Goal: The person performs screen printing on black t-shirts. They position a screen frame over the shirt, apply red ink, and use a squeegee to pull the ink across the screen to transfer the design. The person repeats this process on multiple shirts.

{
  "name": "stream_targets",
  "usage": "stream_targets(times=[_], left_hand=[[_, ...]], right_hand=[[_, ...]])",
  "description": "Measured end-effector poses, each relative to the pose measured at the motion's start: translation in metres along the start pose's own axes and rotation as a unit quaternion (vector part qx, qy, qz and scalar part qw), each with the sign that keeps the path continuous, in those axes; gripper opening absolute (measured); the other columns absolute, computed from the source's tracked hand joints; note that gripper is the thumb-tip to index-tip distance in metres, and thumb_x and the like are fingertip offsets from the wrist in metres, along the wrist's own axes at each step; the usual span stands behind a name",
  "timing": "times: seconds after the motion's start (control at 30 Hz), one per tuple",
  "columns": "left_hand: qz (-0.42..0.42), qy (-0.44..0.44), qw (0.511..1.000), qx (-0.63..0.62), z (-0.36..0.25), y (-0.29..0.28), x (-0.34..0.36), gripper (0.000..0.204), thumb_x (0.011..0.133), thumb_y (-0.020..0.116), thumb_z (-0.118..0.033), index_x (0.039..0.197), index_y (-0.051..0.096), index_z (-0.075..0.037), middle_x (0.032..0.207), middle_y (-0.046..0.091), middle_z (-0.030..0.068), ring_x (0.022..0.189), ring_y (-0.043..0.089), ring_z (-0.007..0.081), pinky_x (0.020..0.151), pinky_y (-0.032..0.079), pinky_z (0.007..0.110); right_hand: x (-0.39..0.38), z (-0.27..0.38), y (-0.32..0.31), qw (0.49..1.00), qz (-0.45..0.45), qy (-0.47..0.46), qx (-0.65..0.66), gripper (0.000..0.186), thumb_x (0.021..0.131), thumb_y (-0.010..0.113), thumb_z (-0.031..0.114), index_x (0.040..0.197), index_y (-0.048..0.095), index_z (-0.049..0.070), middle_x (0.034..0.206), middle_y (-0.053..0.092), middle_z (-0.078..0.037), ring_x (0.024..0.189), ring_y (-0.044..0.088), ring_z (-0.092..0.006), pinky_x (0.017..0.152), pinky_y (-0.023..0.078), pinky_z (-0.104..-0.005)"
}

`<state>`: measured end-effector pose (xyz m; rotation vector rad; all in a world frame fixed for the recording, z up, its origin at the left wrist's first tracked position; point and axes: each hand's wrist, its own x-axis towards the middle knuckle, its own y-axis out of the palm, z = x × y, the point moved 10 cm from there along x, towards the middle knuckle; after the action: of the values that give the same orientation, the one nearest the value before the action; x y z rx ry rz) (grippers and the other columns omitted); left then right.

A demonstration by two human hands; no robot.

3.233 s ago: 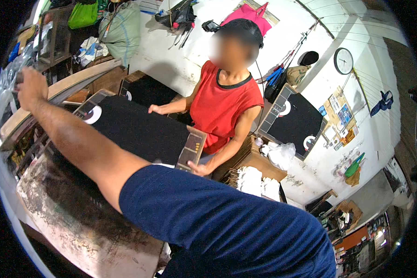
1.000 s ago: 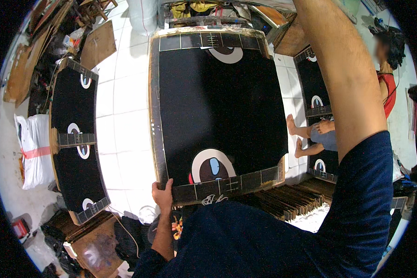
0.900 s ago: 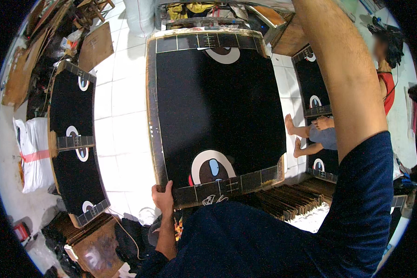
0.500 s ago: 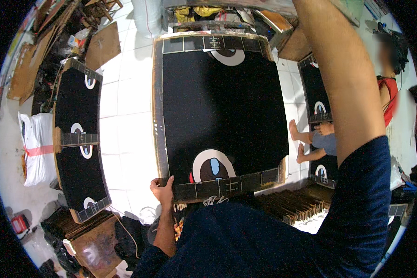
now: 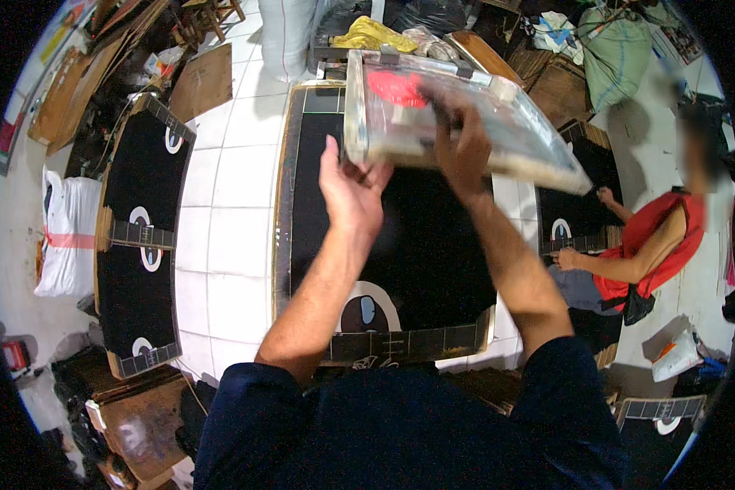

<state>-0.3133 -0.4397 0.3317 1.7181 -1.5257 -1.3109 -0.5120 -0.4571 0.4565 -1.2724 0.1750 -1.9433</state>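
Since the earlier picture, your left hand [image 5: 355, 196] is leaving the board's [image 5: 420, 343] near corner and reaching up to the screen [image 5: 518, 126]. Your right hand [image 5: 464, 159], earlier stretching out of view, is now showing in front of it. The screen is slanting above the far part of the black cloth [image 5: 433, 245], red ink [image 5: 394, 87] sitting toward its left end.

Left grip: thumb standing apart, fingers lying by the near left corner; can't tell if they're closing on it. Right grip: blurring, something dark by the fingers; can't tell what it's grasping, if anything.

For clean handling, you should be sharing the weight between both hands and keeping the slant gentle, as the ink looks wet and could be running. Better to be moving slowly, holding the underside clear of the cloth and its printed eye [image 5: 367, 314], and minding the co-worker [image 5: 653, 253] sitting off the right end.
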Motion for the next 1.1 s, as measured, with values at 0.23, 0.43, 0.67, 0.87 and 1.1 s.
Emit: stream_targets(times=[0.23,0.43,0.67,0.87,1.1], left_hand=[[-0.259,-0.124,0.949,0.13,0.075,-0.176,-0.008,0.069,0.096,0.052,-0.062,0.134,0.056,-0.005,0.118,0.061,0.0105,0.102,0.058,0.0232,0.097,0.045,0.046],[-0.012,0.297,0.495,0.816,0.03,-0.135,0.001,0.101,0.076,0.089,-0.045,0.149,0.041,0.004,0.143,0.054,0.0229,0.136,0.051,0.0385,0.113,0.039,0.054],[0.024,0.246,0.449,0.859,0.044,-0.149,0.015,0.114,0.071,0.091,-0.047,0.155,0.032,0.003,0.15,0.047,0.0243,0.145,0.041,0.0383,0.121,0.03,0.055],[0.032,0.248,0.425,0.87,0.049,-0.15,0.012,0.114,0.074,0.09,-0.047,0.157,0.028,0.0,0.153,0.041,0.0225,0.147,0.038,0.036,0.122,0.029,0.054],[0.031,0.251,0.421,0.871,0.049,-0.151,0.013,0.115,0.074,0.09,-0.046,0.158,0.026,0.0,0.153,0.041,0.023,0.147,0.038,0.0367,0.123,0.028,0.054]], right_hand=[[-0.063,-0.064,0.097,0.983,0.172,-0.067,-0.014,0.026,0.082,0.067,0.003,0.107,0.068,0.01,0.102,0.072,-0.014,0.104,0.067,-0.038,0.092,0.051,-0.0502],[-0.016,-0.131,0.233,0.938,0.322,-0.107,-0.064,0.038,0.074,0.069,0.005,0.111,0.068,0.011,0.108,0.072,-0.01,0.104,0.066,-0.0359,0.085,0.05,-0.0514],[-0.001,-0.14,0.292,0.923,0.335,-0.174,-0.076,0.032,0.075,0.068,0.006,0.106,0.066,0.011,0.108,0.071,-0.011,0.103,0.065,-0.0354,0.083,0.049,-0.0513],[-0.039,-0.141,0.249,0.888,0.415,-0.189,-0.067,0.03,0.077,0.067,0.007,0.107,0.066,0.013,0.109,0.071,-0.009,0.103,0.065,-0.0348,0.083,0.049,-0.0514],[0.018,-0.135,0.299,0.917,0.343,-0.191,-0.074,0.036,0.078,0.066,0.008,0.114,0.067,0.012,0.111,0.072,-0.007,0.105,0.064,-0.0346,0.085,0.048,-0.0516]])
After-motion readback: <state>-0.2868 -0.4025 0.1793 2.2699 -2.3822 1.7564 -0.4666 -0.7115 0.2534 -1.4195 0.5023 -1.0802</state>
